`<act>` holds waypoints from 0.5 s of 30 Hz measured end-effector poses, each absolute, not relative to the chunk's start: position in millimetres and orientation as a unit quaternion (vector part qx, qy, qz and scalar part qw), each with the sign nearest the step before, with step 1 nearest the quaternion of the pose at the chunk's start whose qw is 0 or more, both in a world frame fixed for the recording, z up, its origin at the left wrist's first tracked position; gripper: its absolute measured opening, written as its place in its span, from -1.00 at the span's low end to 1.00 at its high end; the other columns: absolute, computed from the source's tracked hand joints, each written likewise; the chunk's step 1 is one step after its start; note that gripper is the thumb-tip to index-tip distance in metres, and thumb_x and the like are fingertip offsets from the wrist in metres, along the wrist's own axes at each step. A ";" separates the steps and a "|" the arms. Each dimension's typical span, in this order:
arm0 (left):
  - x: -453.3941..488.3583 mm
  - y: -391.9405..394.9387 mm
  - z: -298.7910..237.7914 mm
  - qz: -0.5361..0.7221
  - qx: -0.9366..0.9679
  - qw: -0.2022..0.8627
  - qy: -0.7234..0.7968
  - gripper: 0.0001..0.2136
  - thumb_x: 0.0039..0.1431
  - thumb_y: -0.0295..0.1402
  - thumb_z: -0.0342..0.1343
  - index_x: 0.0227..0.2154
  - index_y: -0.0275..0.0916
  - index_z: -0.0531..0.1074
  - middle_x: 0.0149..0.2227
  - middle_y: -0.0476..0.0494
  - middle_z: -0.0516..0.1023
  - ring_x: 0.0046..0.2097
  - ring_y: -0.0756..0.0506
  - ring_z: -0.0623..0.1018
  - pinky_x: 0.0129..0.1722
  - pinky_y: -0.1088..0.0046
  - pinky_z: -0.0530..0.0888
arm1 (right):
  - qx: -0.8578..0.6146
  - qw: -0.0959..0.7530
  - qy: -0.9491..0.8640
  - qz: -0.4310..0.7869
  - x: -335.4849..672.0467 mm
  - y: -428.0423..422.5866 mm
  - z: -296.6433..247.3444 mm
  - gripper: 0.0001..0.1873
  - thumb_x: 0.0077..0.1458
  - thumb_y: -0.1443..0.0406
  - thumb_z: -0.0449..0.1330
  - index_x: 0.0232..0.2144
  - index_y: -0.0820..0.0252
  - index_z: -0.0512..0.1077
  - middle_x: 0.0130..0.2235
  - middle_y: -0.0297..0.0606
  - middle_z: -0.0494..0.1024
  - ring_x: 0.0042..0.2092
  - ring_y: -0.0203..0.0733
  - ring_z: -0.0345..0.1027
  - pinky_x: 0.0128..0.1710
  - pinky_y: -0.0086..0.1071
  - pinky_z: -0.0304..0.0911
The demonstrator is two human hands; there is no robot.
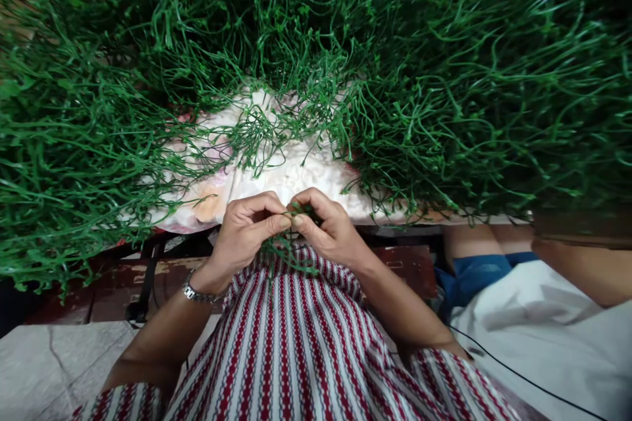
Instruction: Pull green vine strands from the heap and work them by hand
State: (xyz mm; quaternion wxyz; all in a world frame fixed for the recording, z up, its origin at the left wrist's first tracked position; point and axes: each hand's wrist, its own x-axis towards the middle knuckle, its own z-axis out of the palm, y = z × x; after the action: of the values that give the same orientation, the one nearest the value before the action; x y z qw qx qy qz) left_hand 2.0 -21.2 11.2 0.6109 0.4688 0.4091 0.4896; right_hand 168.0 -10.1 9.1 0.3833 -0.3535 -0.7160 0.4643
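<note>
My left hand [255,223] and my right hand [328,227] meet in front of my striped shirt. Thumb and forefinger of each are pinched together on thin green stems [289,256], which look like plastic greenery; their lower ends dangle below the fingers. The exact spot between the fingertips is partly hidden. Just beyond my hands, a few loose green stems [261,135] lie on a pale flowered cloth [296,174]. A metal-banded watch [198,291] circles my left wrist.
Large heaps of the same green stems [444,105] cover the far side and both sides, spilling over the left edge. At right sits another person in a white garment [538,316]. A dark thin cable [518,368] crosses there. Reddish-brown wood [118,286] shows under the cloth's edge.
</note>
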 end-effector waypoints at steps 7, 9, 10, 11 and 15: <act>10.5 -23.3 7.1 0.579 0.439 0.538 0.426 -0.94 -0.10 -0.49 0.25 -0.58 -0.22 0.51 -0.59 0.04 0.32 -0.50 0.07 0.31 -0.53 0.56 0.21 | -0.352 0.410 -0.682 0.493 154.1 -15.0 -2.7 -0.82 0.13 0.22 0.12 -0.33 0.26 0.33 -0.45 -0.38 0.35 -0.43 -0.41 0.22 -0.43 -0.55 0.16; 11.7 -24.2 8.2 0.576 0.424 0.557 0.422 -0.93 -0.10 -0.47 0.25 -0.59 -0.23 0.48 -0.59 0.03 0.32 -0.51 0.08 0.29 -0.54 0.56 0.20 | -0.346 0.418 -0.683 0.488 153.7 -14.2 -3.4 -0.82 0.12 0.23 0.12 -0.39 0.27 0.33 -0.48 -0.39 0.33 -0.45 -0.42 0.20 -0.44 -0.56 0.14; 12.3 -24.7 8.6 0.572 0.412 0.573 0.419 -0.92 -0.09 -0.45 0.24 -0.60 -0.24 0.47 -0.59 0.03 0.31 -0.52 0.08 0.28 -0.56 0.57 0.18 | -0.341 0.420 -0.684 0.489 153.8 -14.0 -4.0 -0.81 0.12 0.22 0.12 -0.40 0.27 0.33 -0.48 -0.39 0.32 -0.44 -0.42 0.19 -0.44 -0.55 0.13; 13.0 -25.2 8.8 0.567 0.398 0.590 0.415 -0.91 -0.09 -0.44 0.24 -0.61 -0.24 0.45 -0.60 0.03 0.30 -0.53 0.08 0.26 -0.57 0.57 0.16 | -0.337 0.419 -0.684 0.492 154.0 -13.9 -4.7 -0.80 0.13 0.21 0.11 -0.41 0.27 0.33 -0.48 -0.38 0.32 -0.45 -0.41 0.18 -0.45 -0.55 0.12; 16.1 -28.3 7.1 0.551 0.368 0.626 0.411 -0.89 -0.07 -0.41 0.21 -0.62 -0.25 0.41 -0.61 0.04 0.25 -0.58 0.10 0.19 -0.64 0.56 0.09 | -0.329 0.404 -0.692 0.499 154.8 -14.4 -7.9 -0.73 0.16 0.15 0.05 -0.40 0.26 0.31 -0.50 -0.37 0.30 -0.47 -0.39 0.15 -0.47 -0.52 0.09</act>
State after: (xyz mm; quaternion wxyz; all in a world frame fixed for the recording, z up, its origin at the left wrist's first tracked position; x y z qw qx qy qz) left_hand 16.1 -28.3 7.1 0.6261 0.3679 0.4106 0.5514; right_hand 154.8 -14.4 -7.9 0.4043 -0.3286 -0.6921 0.4995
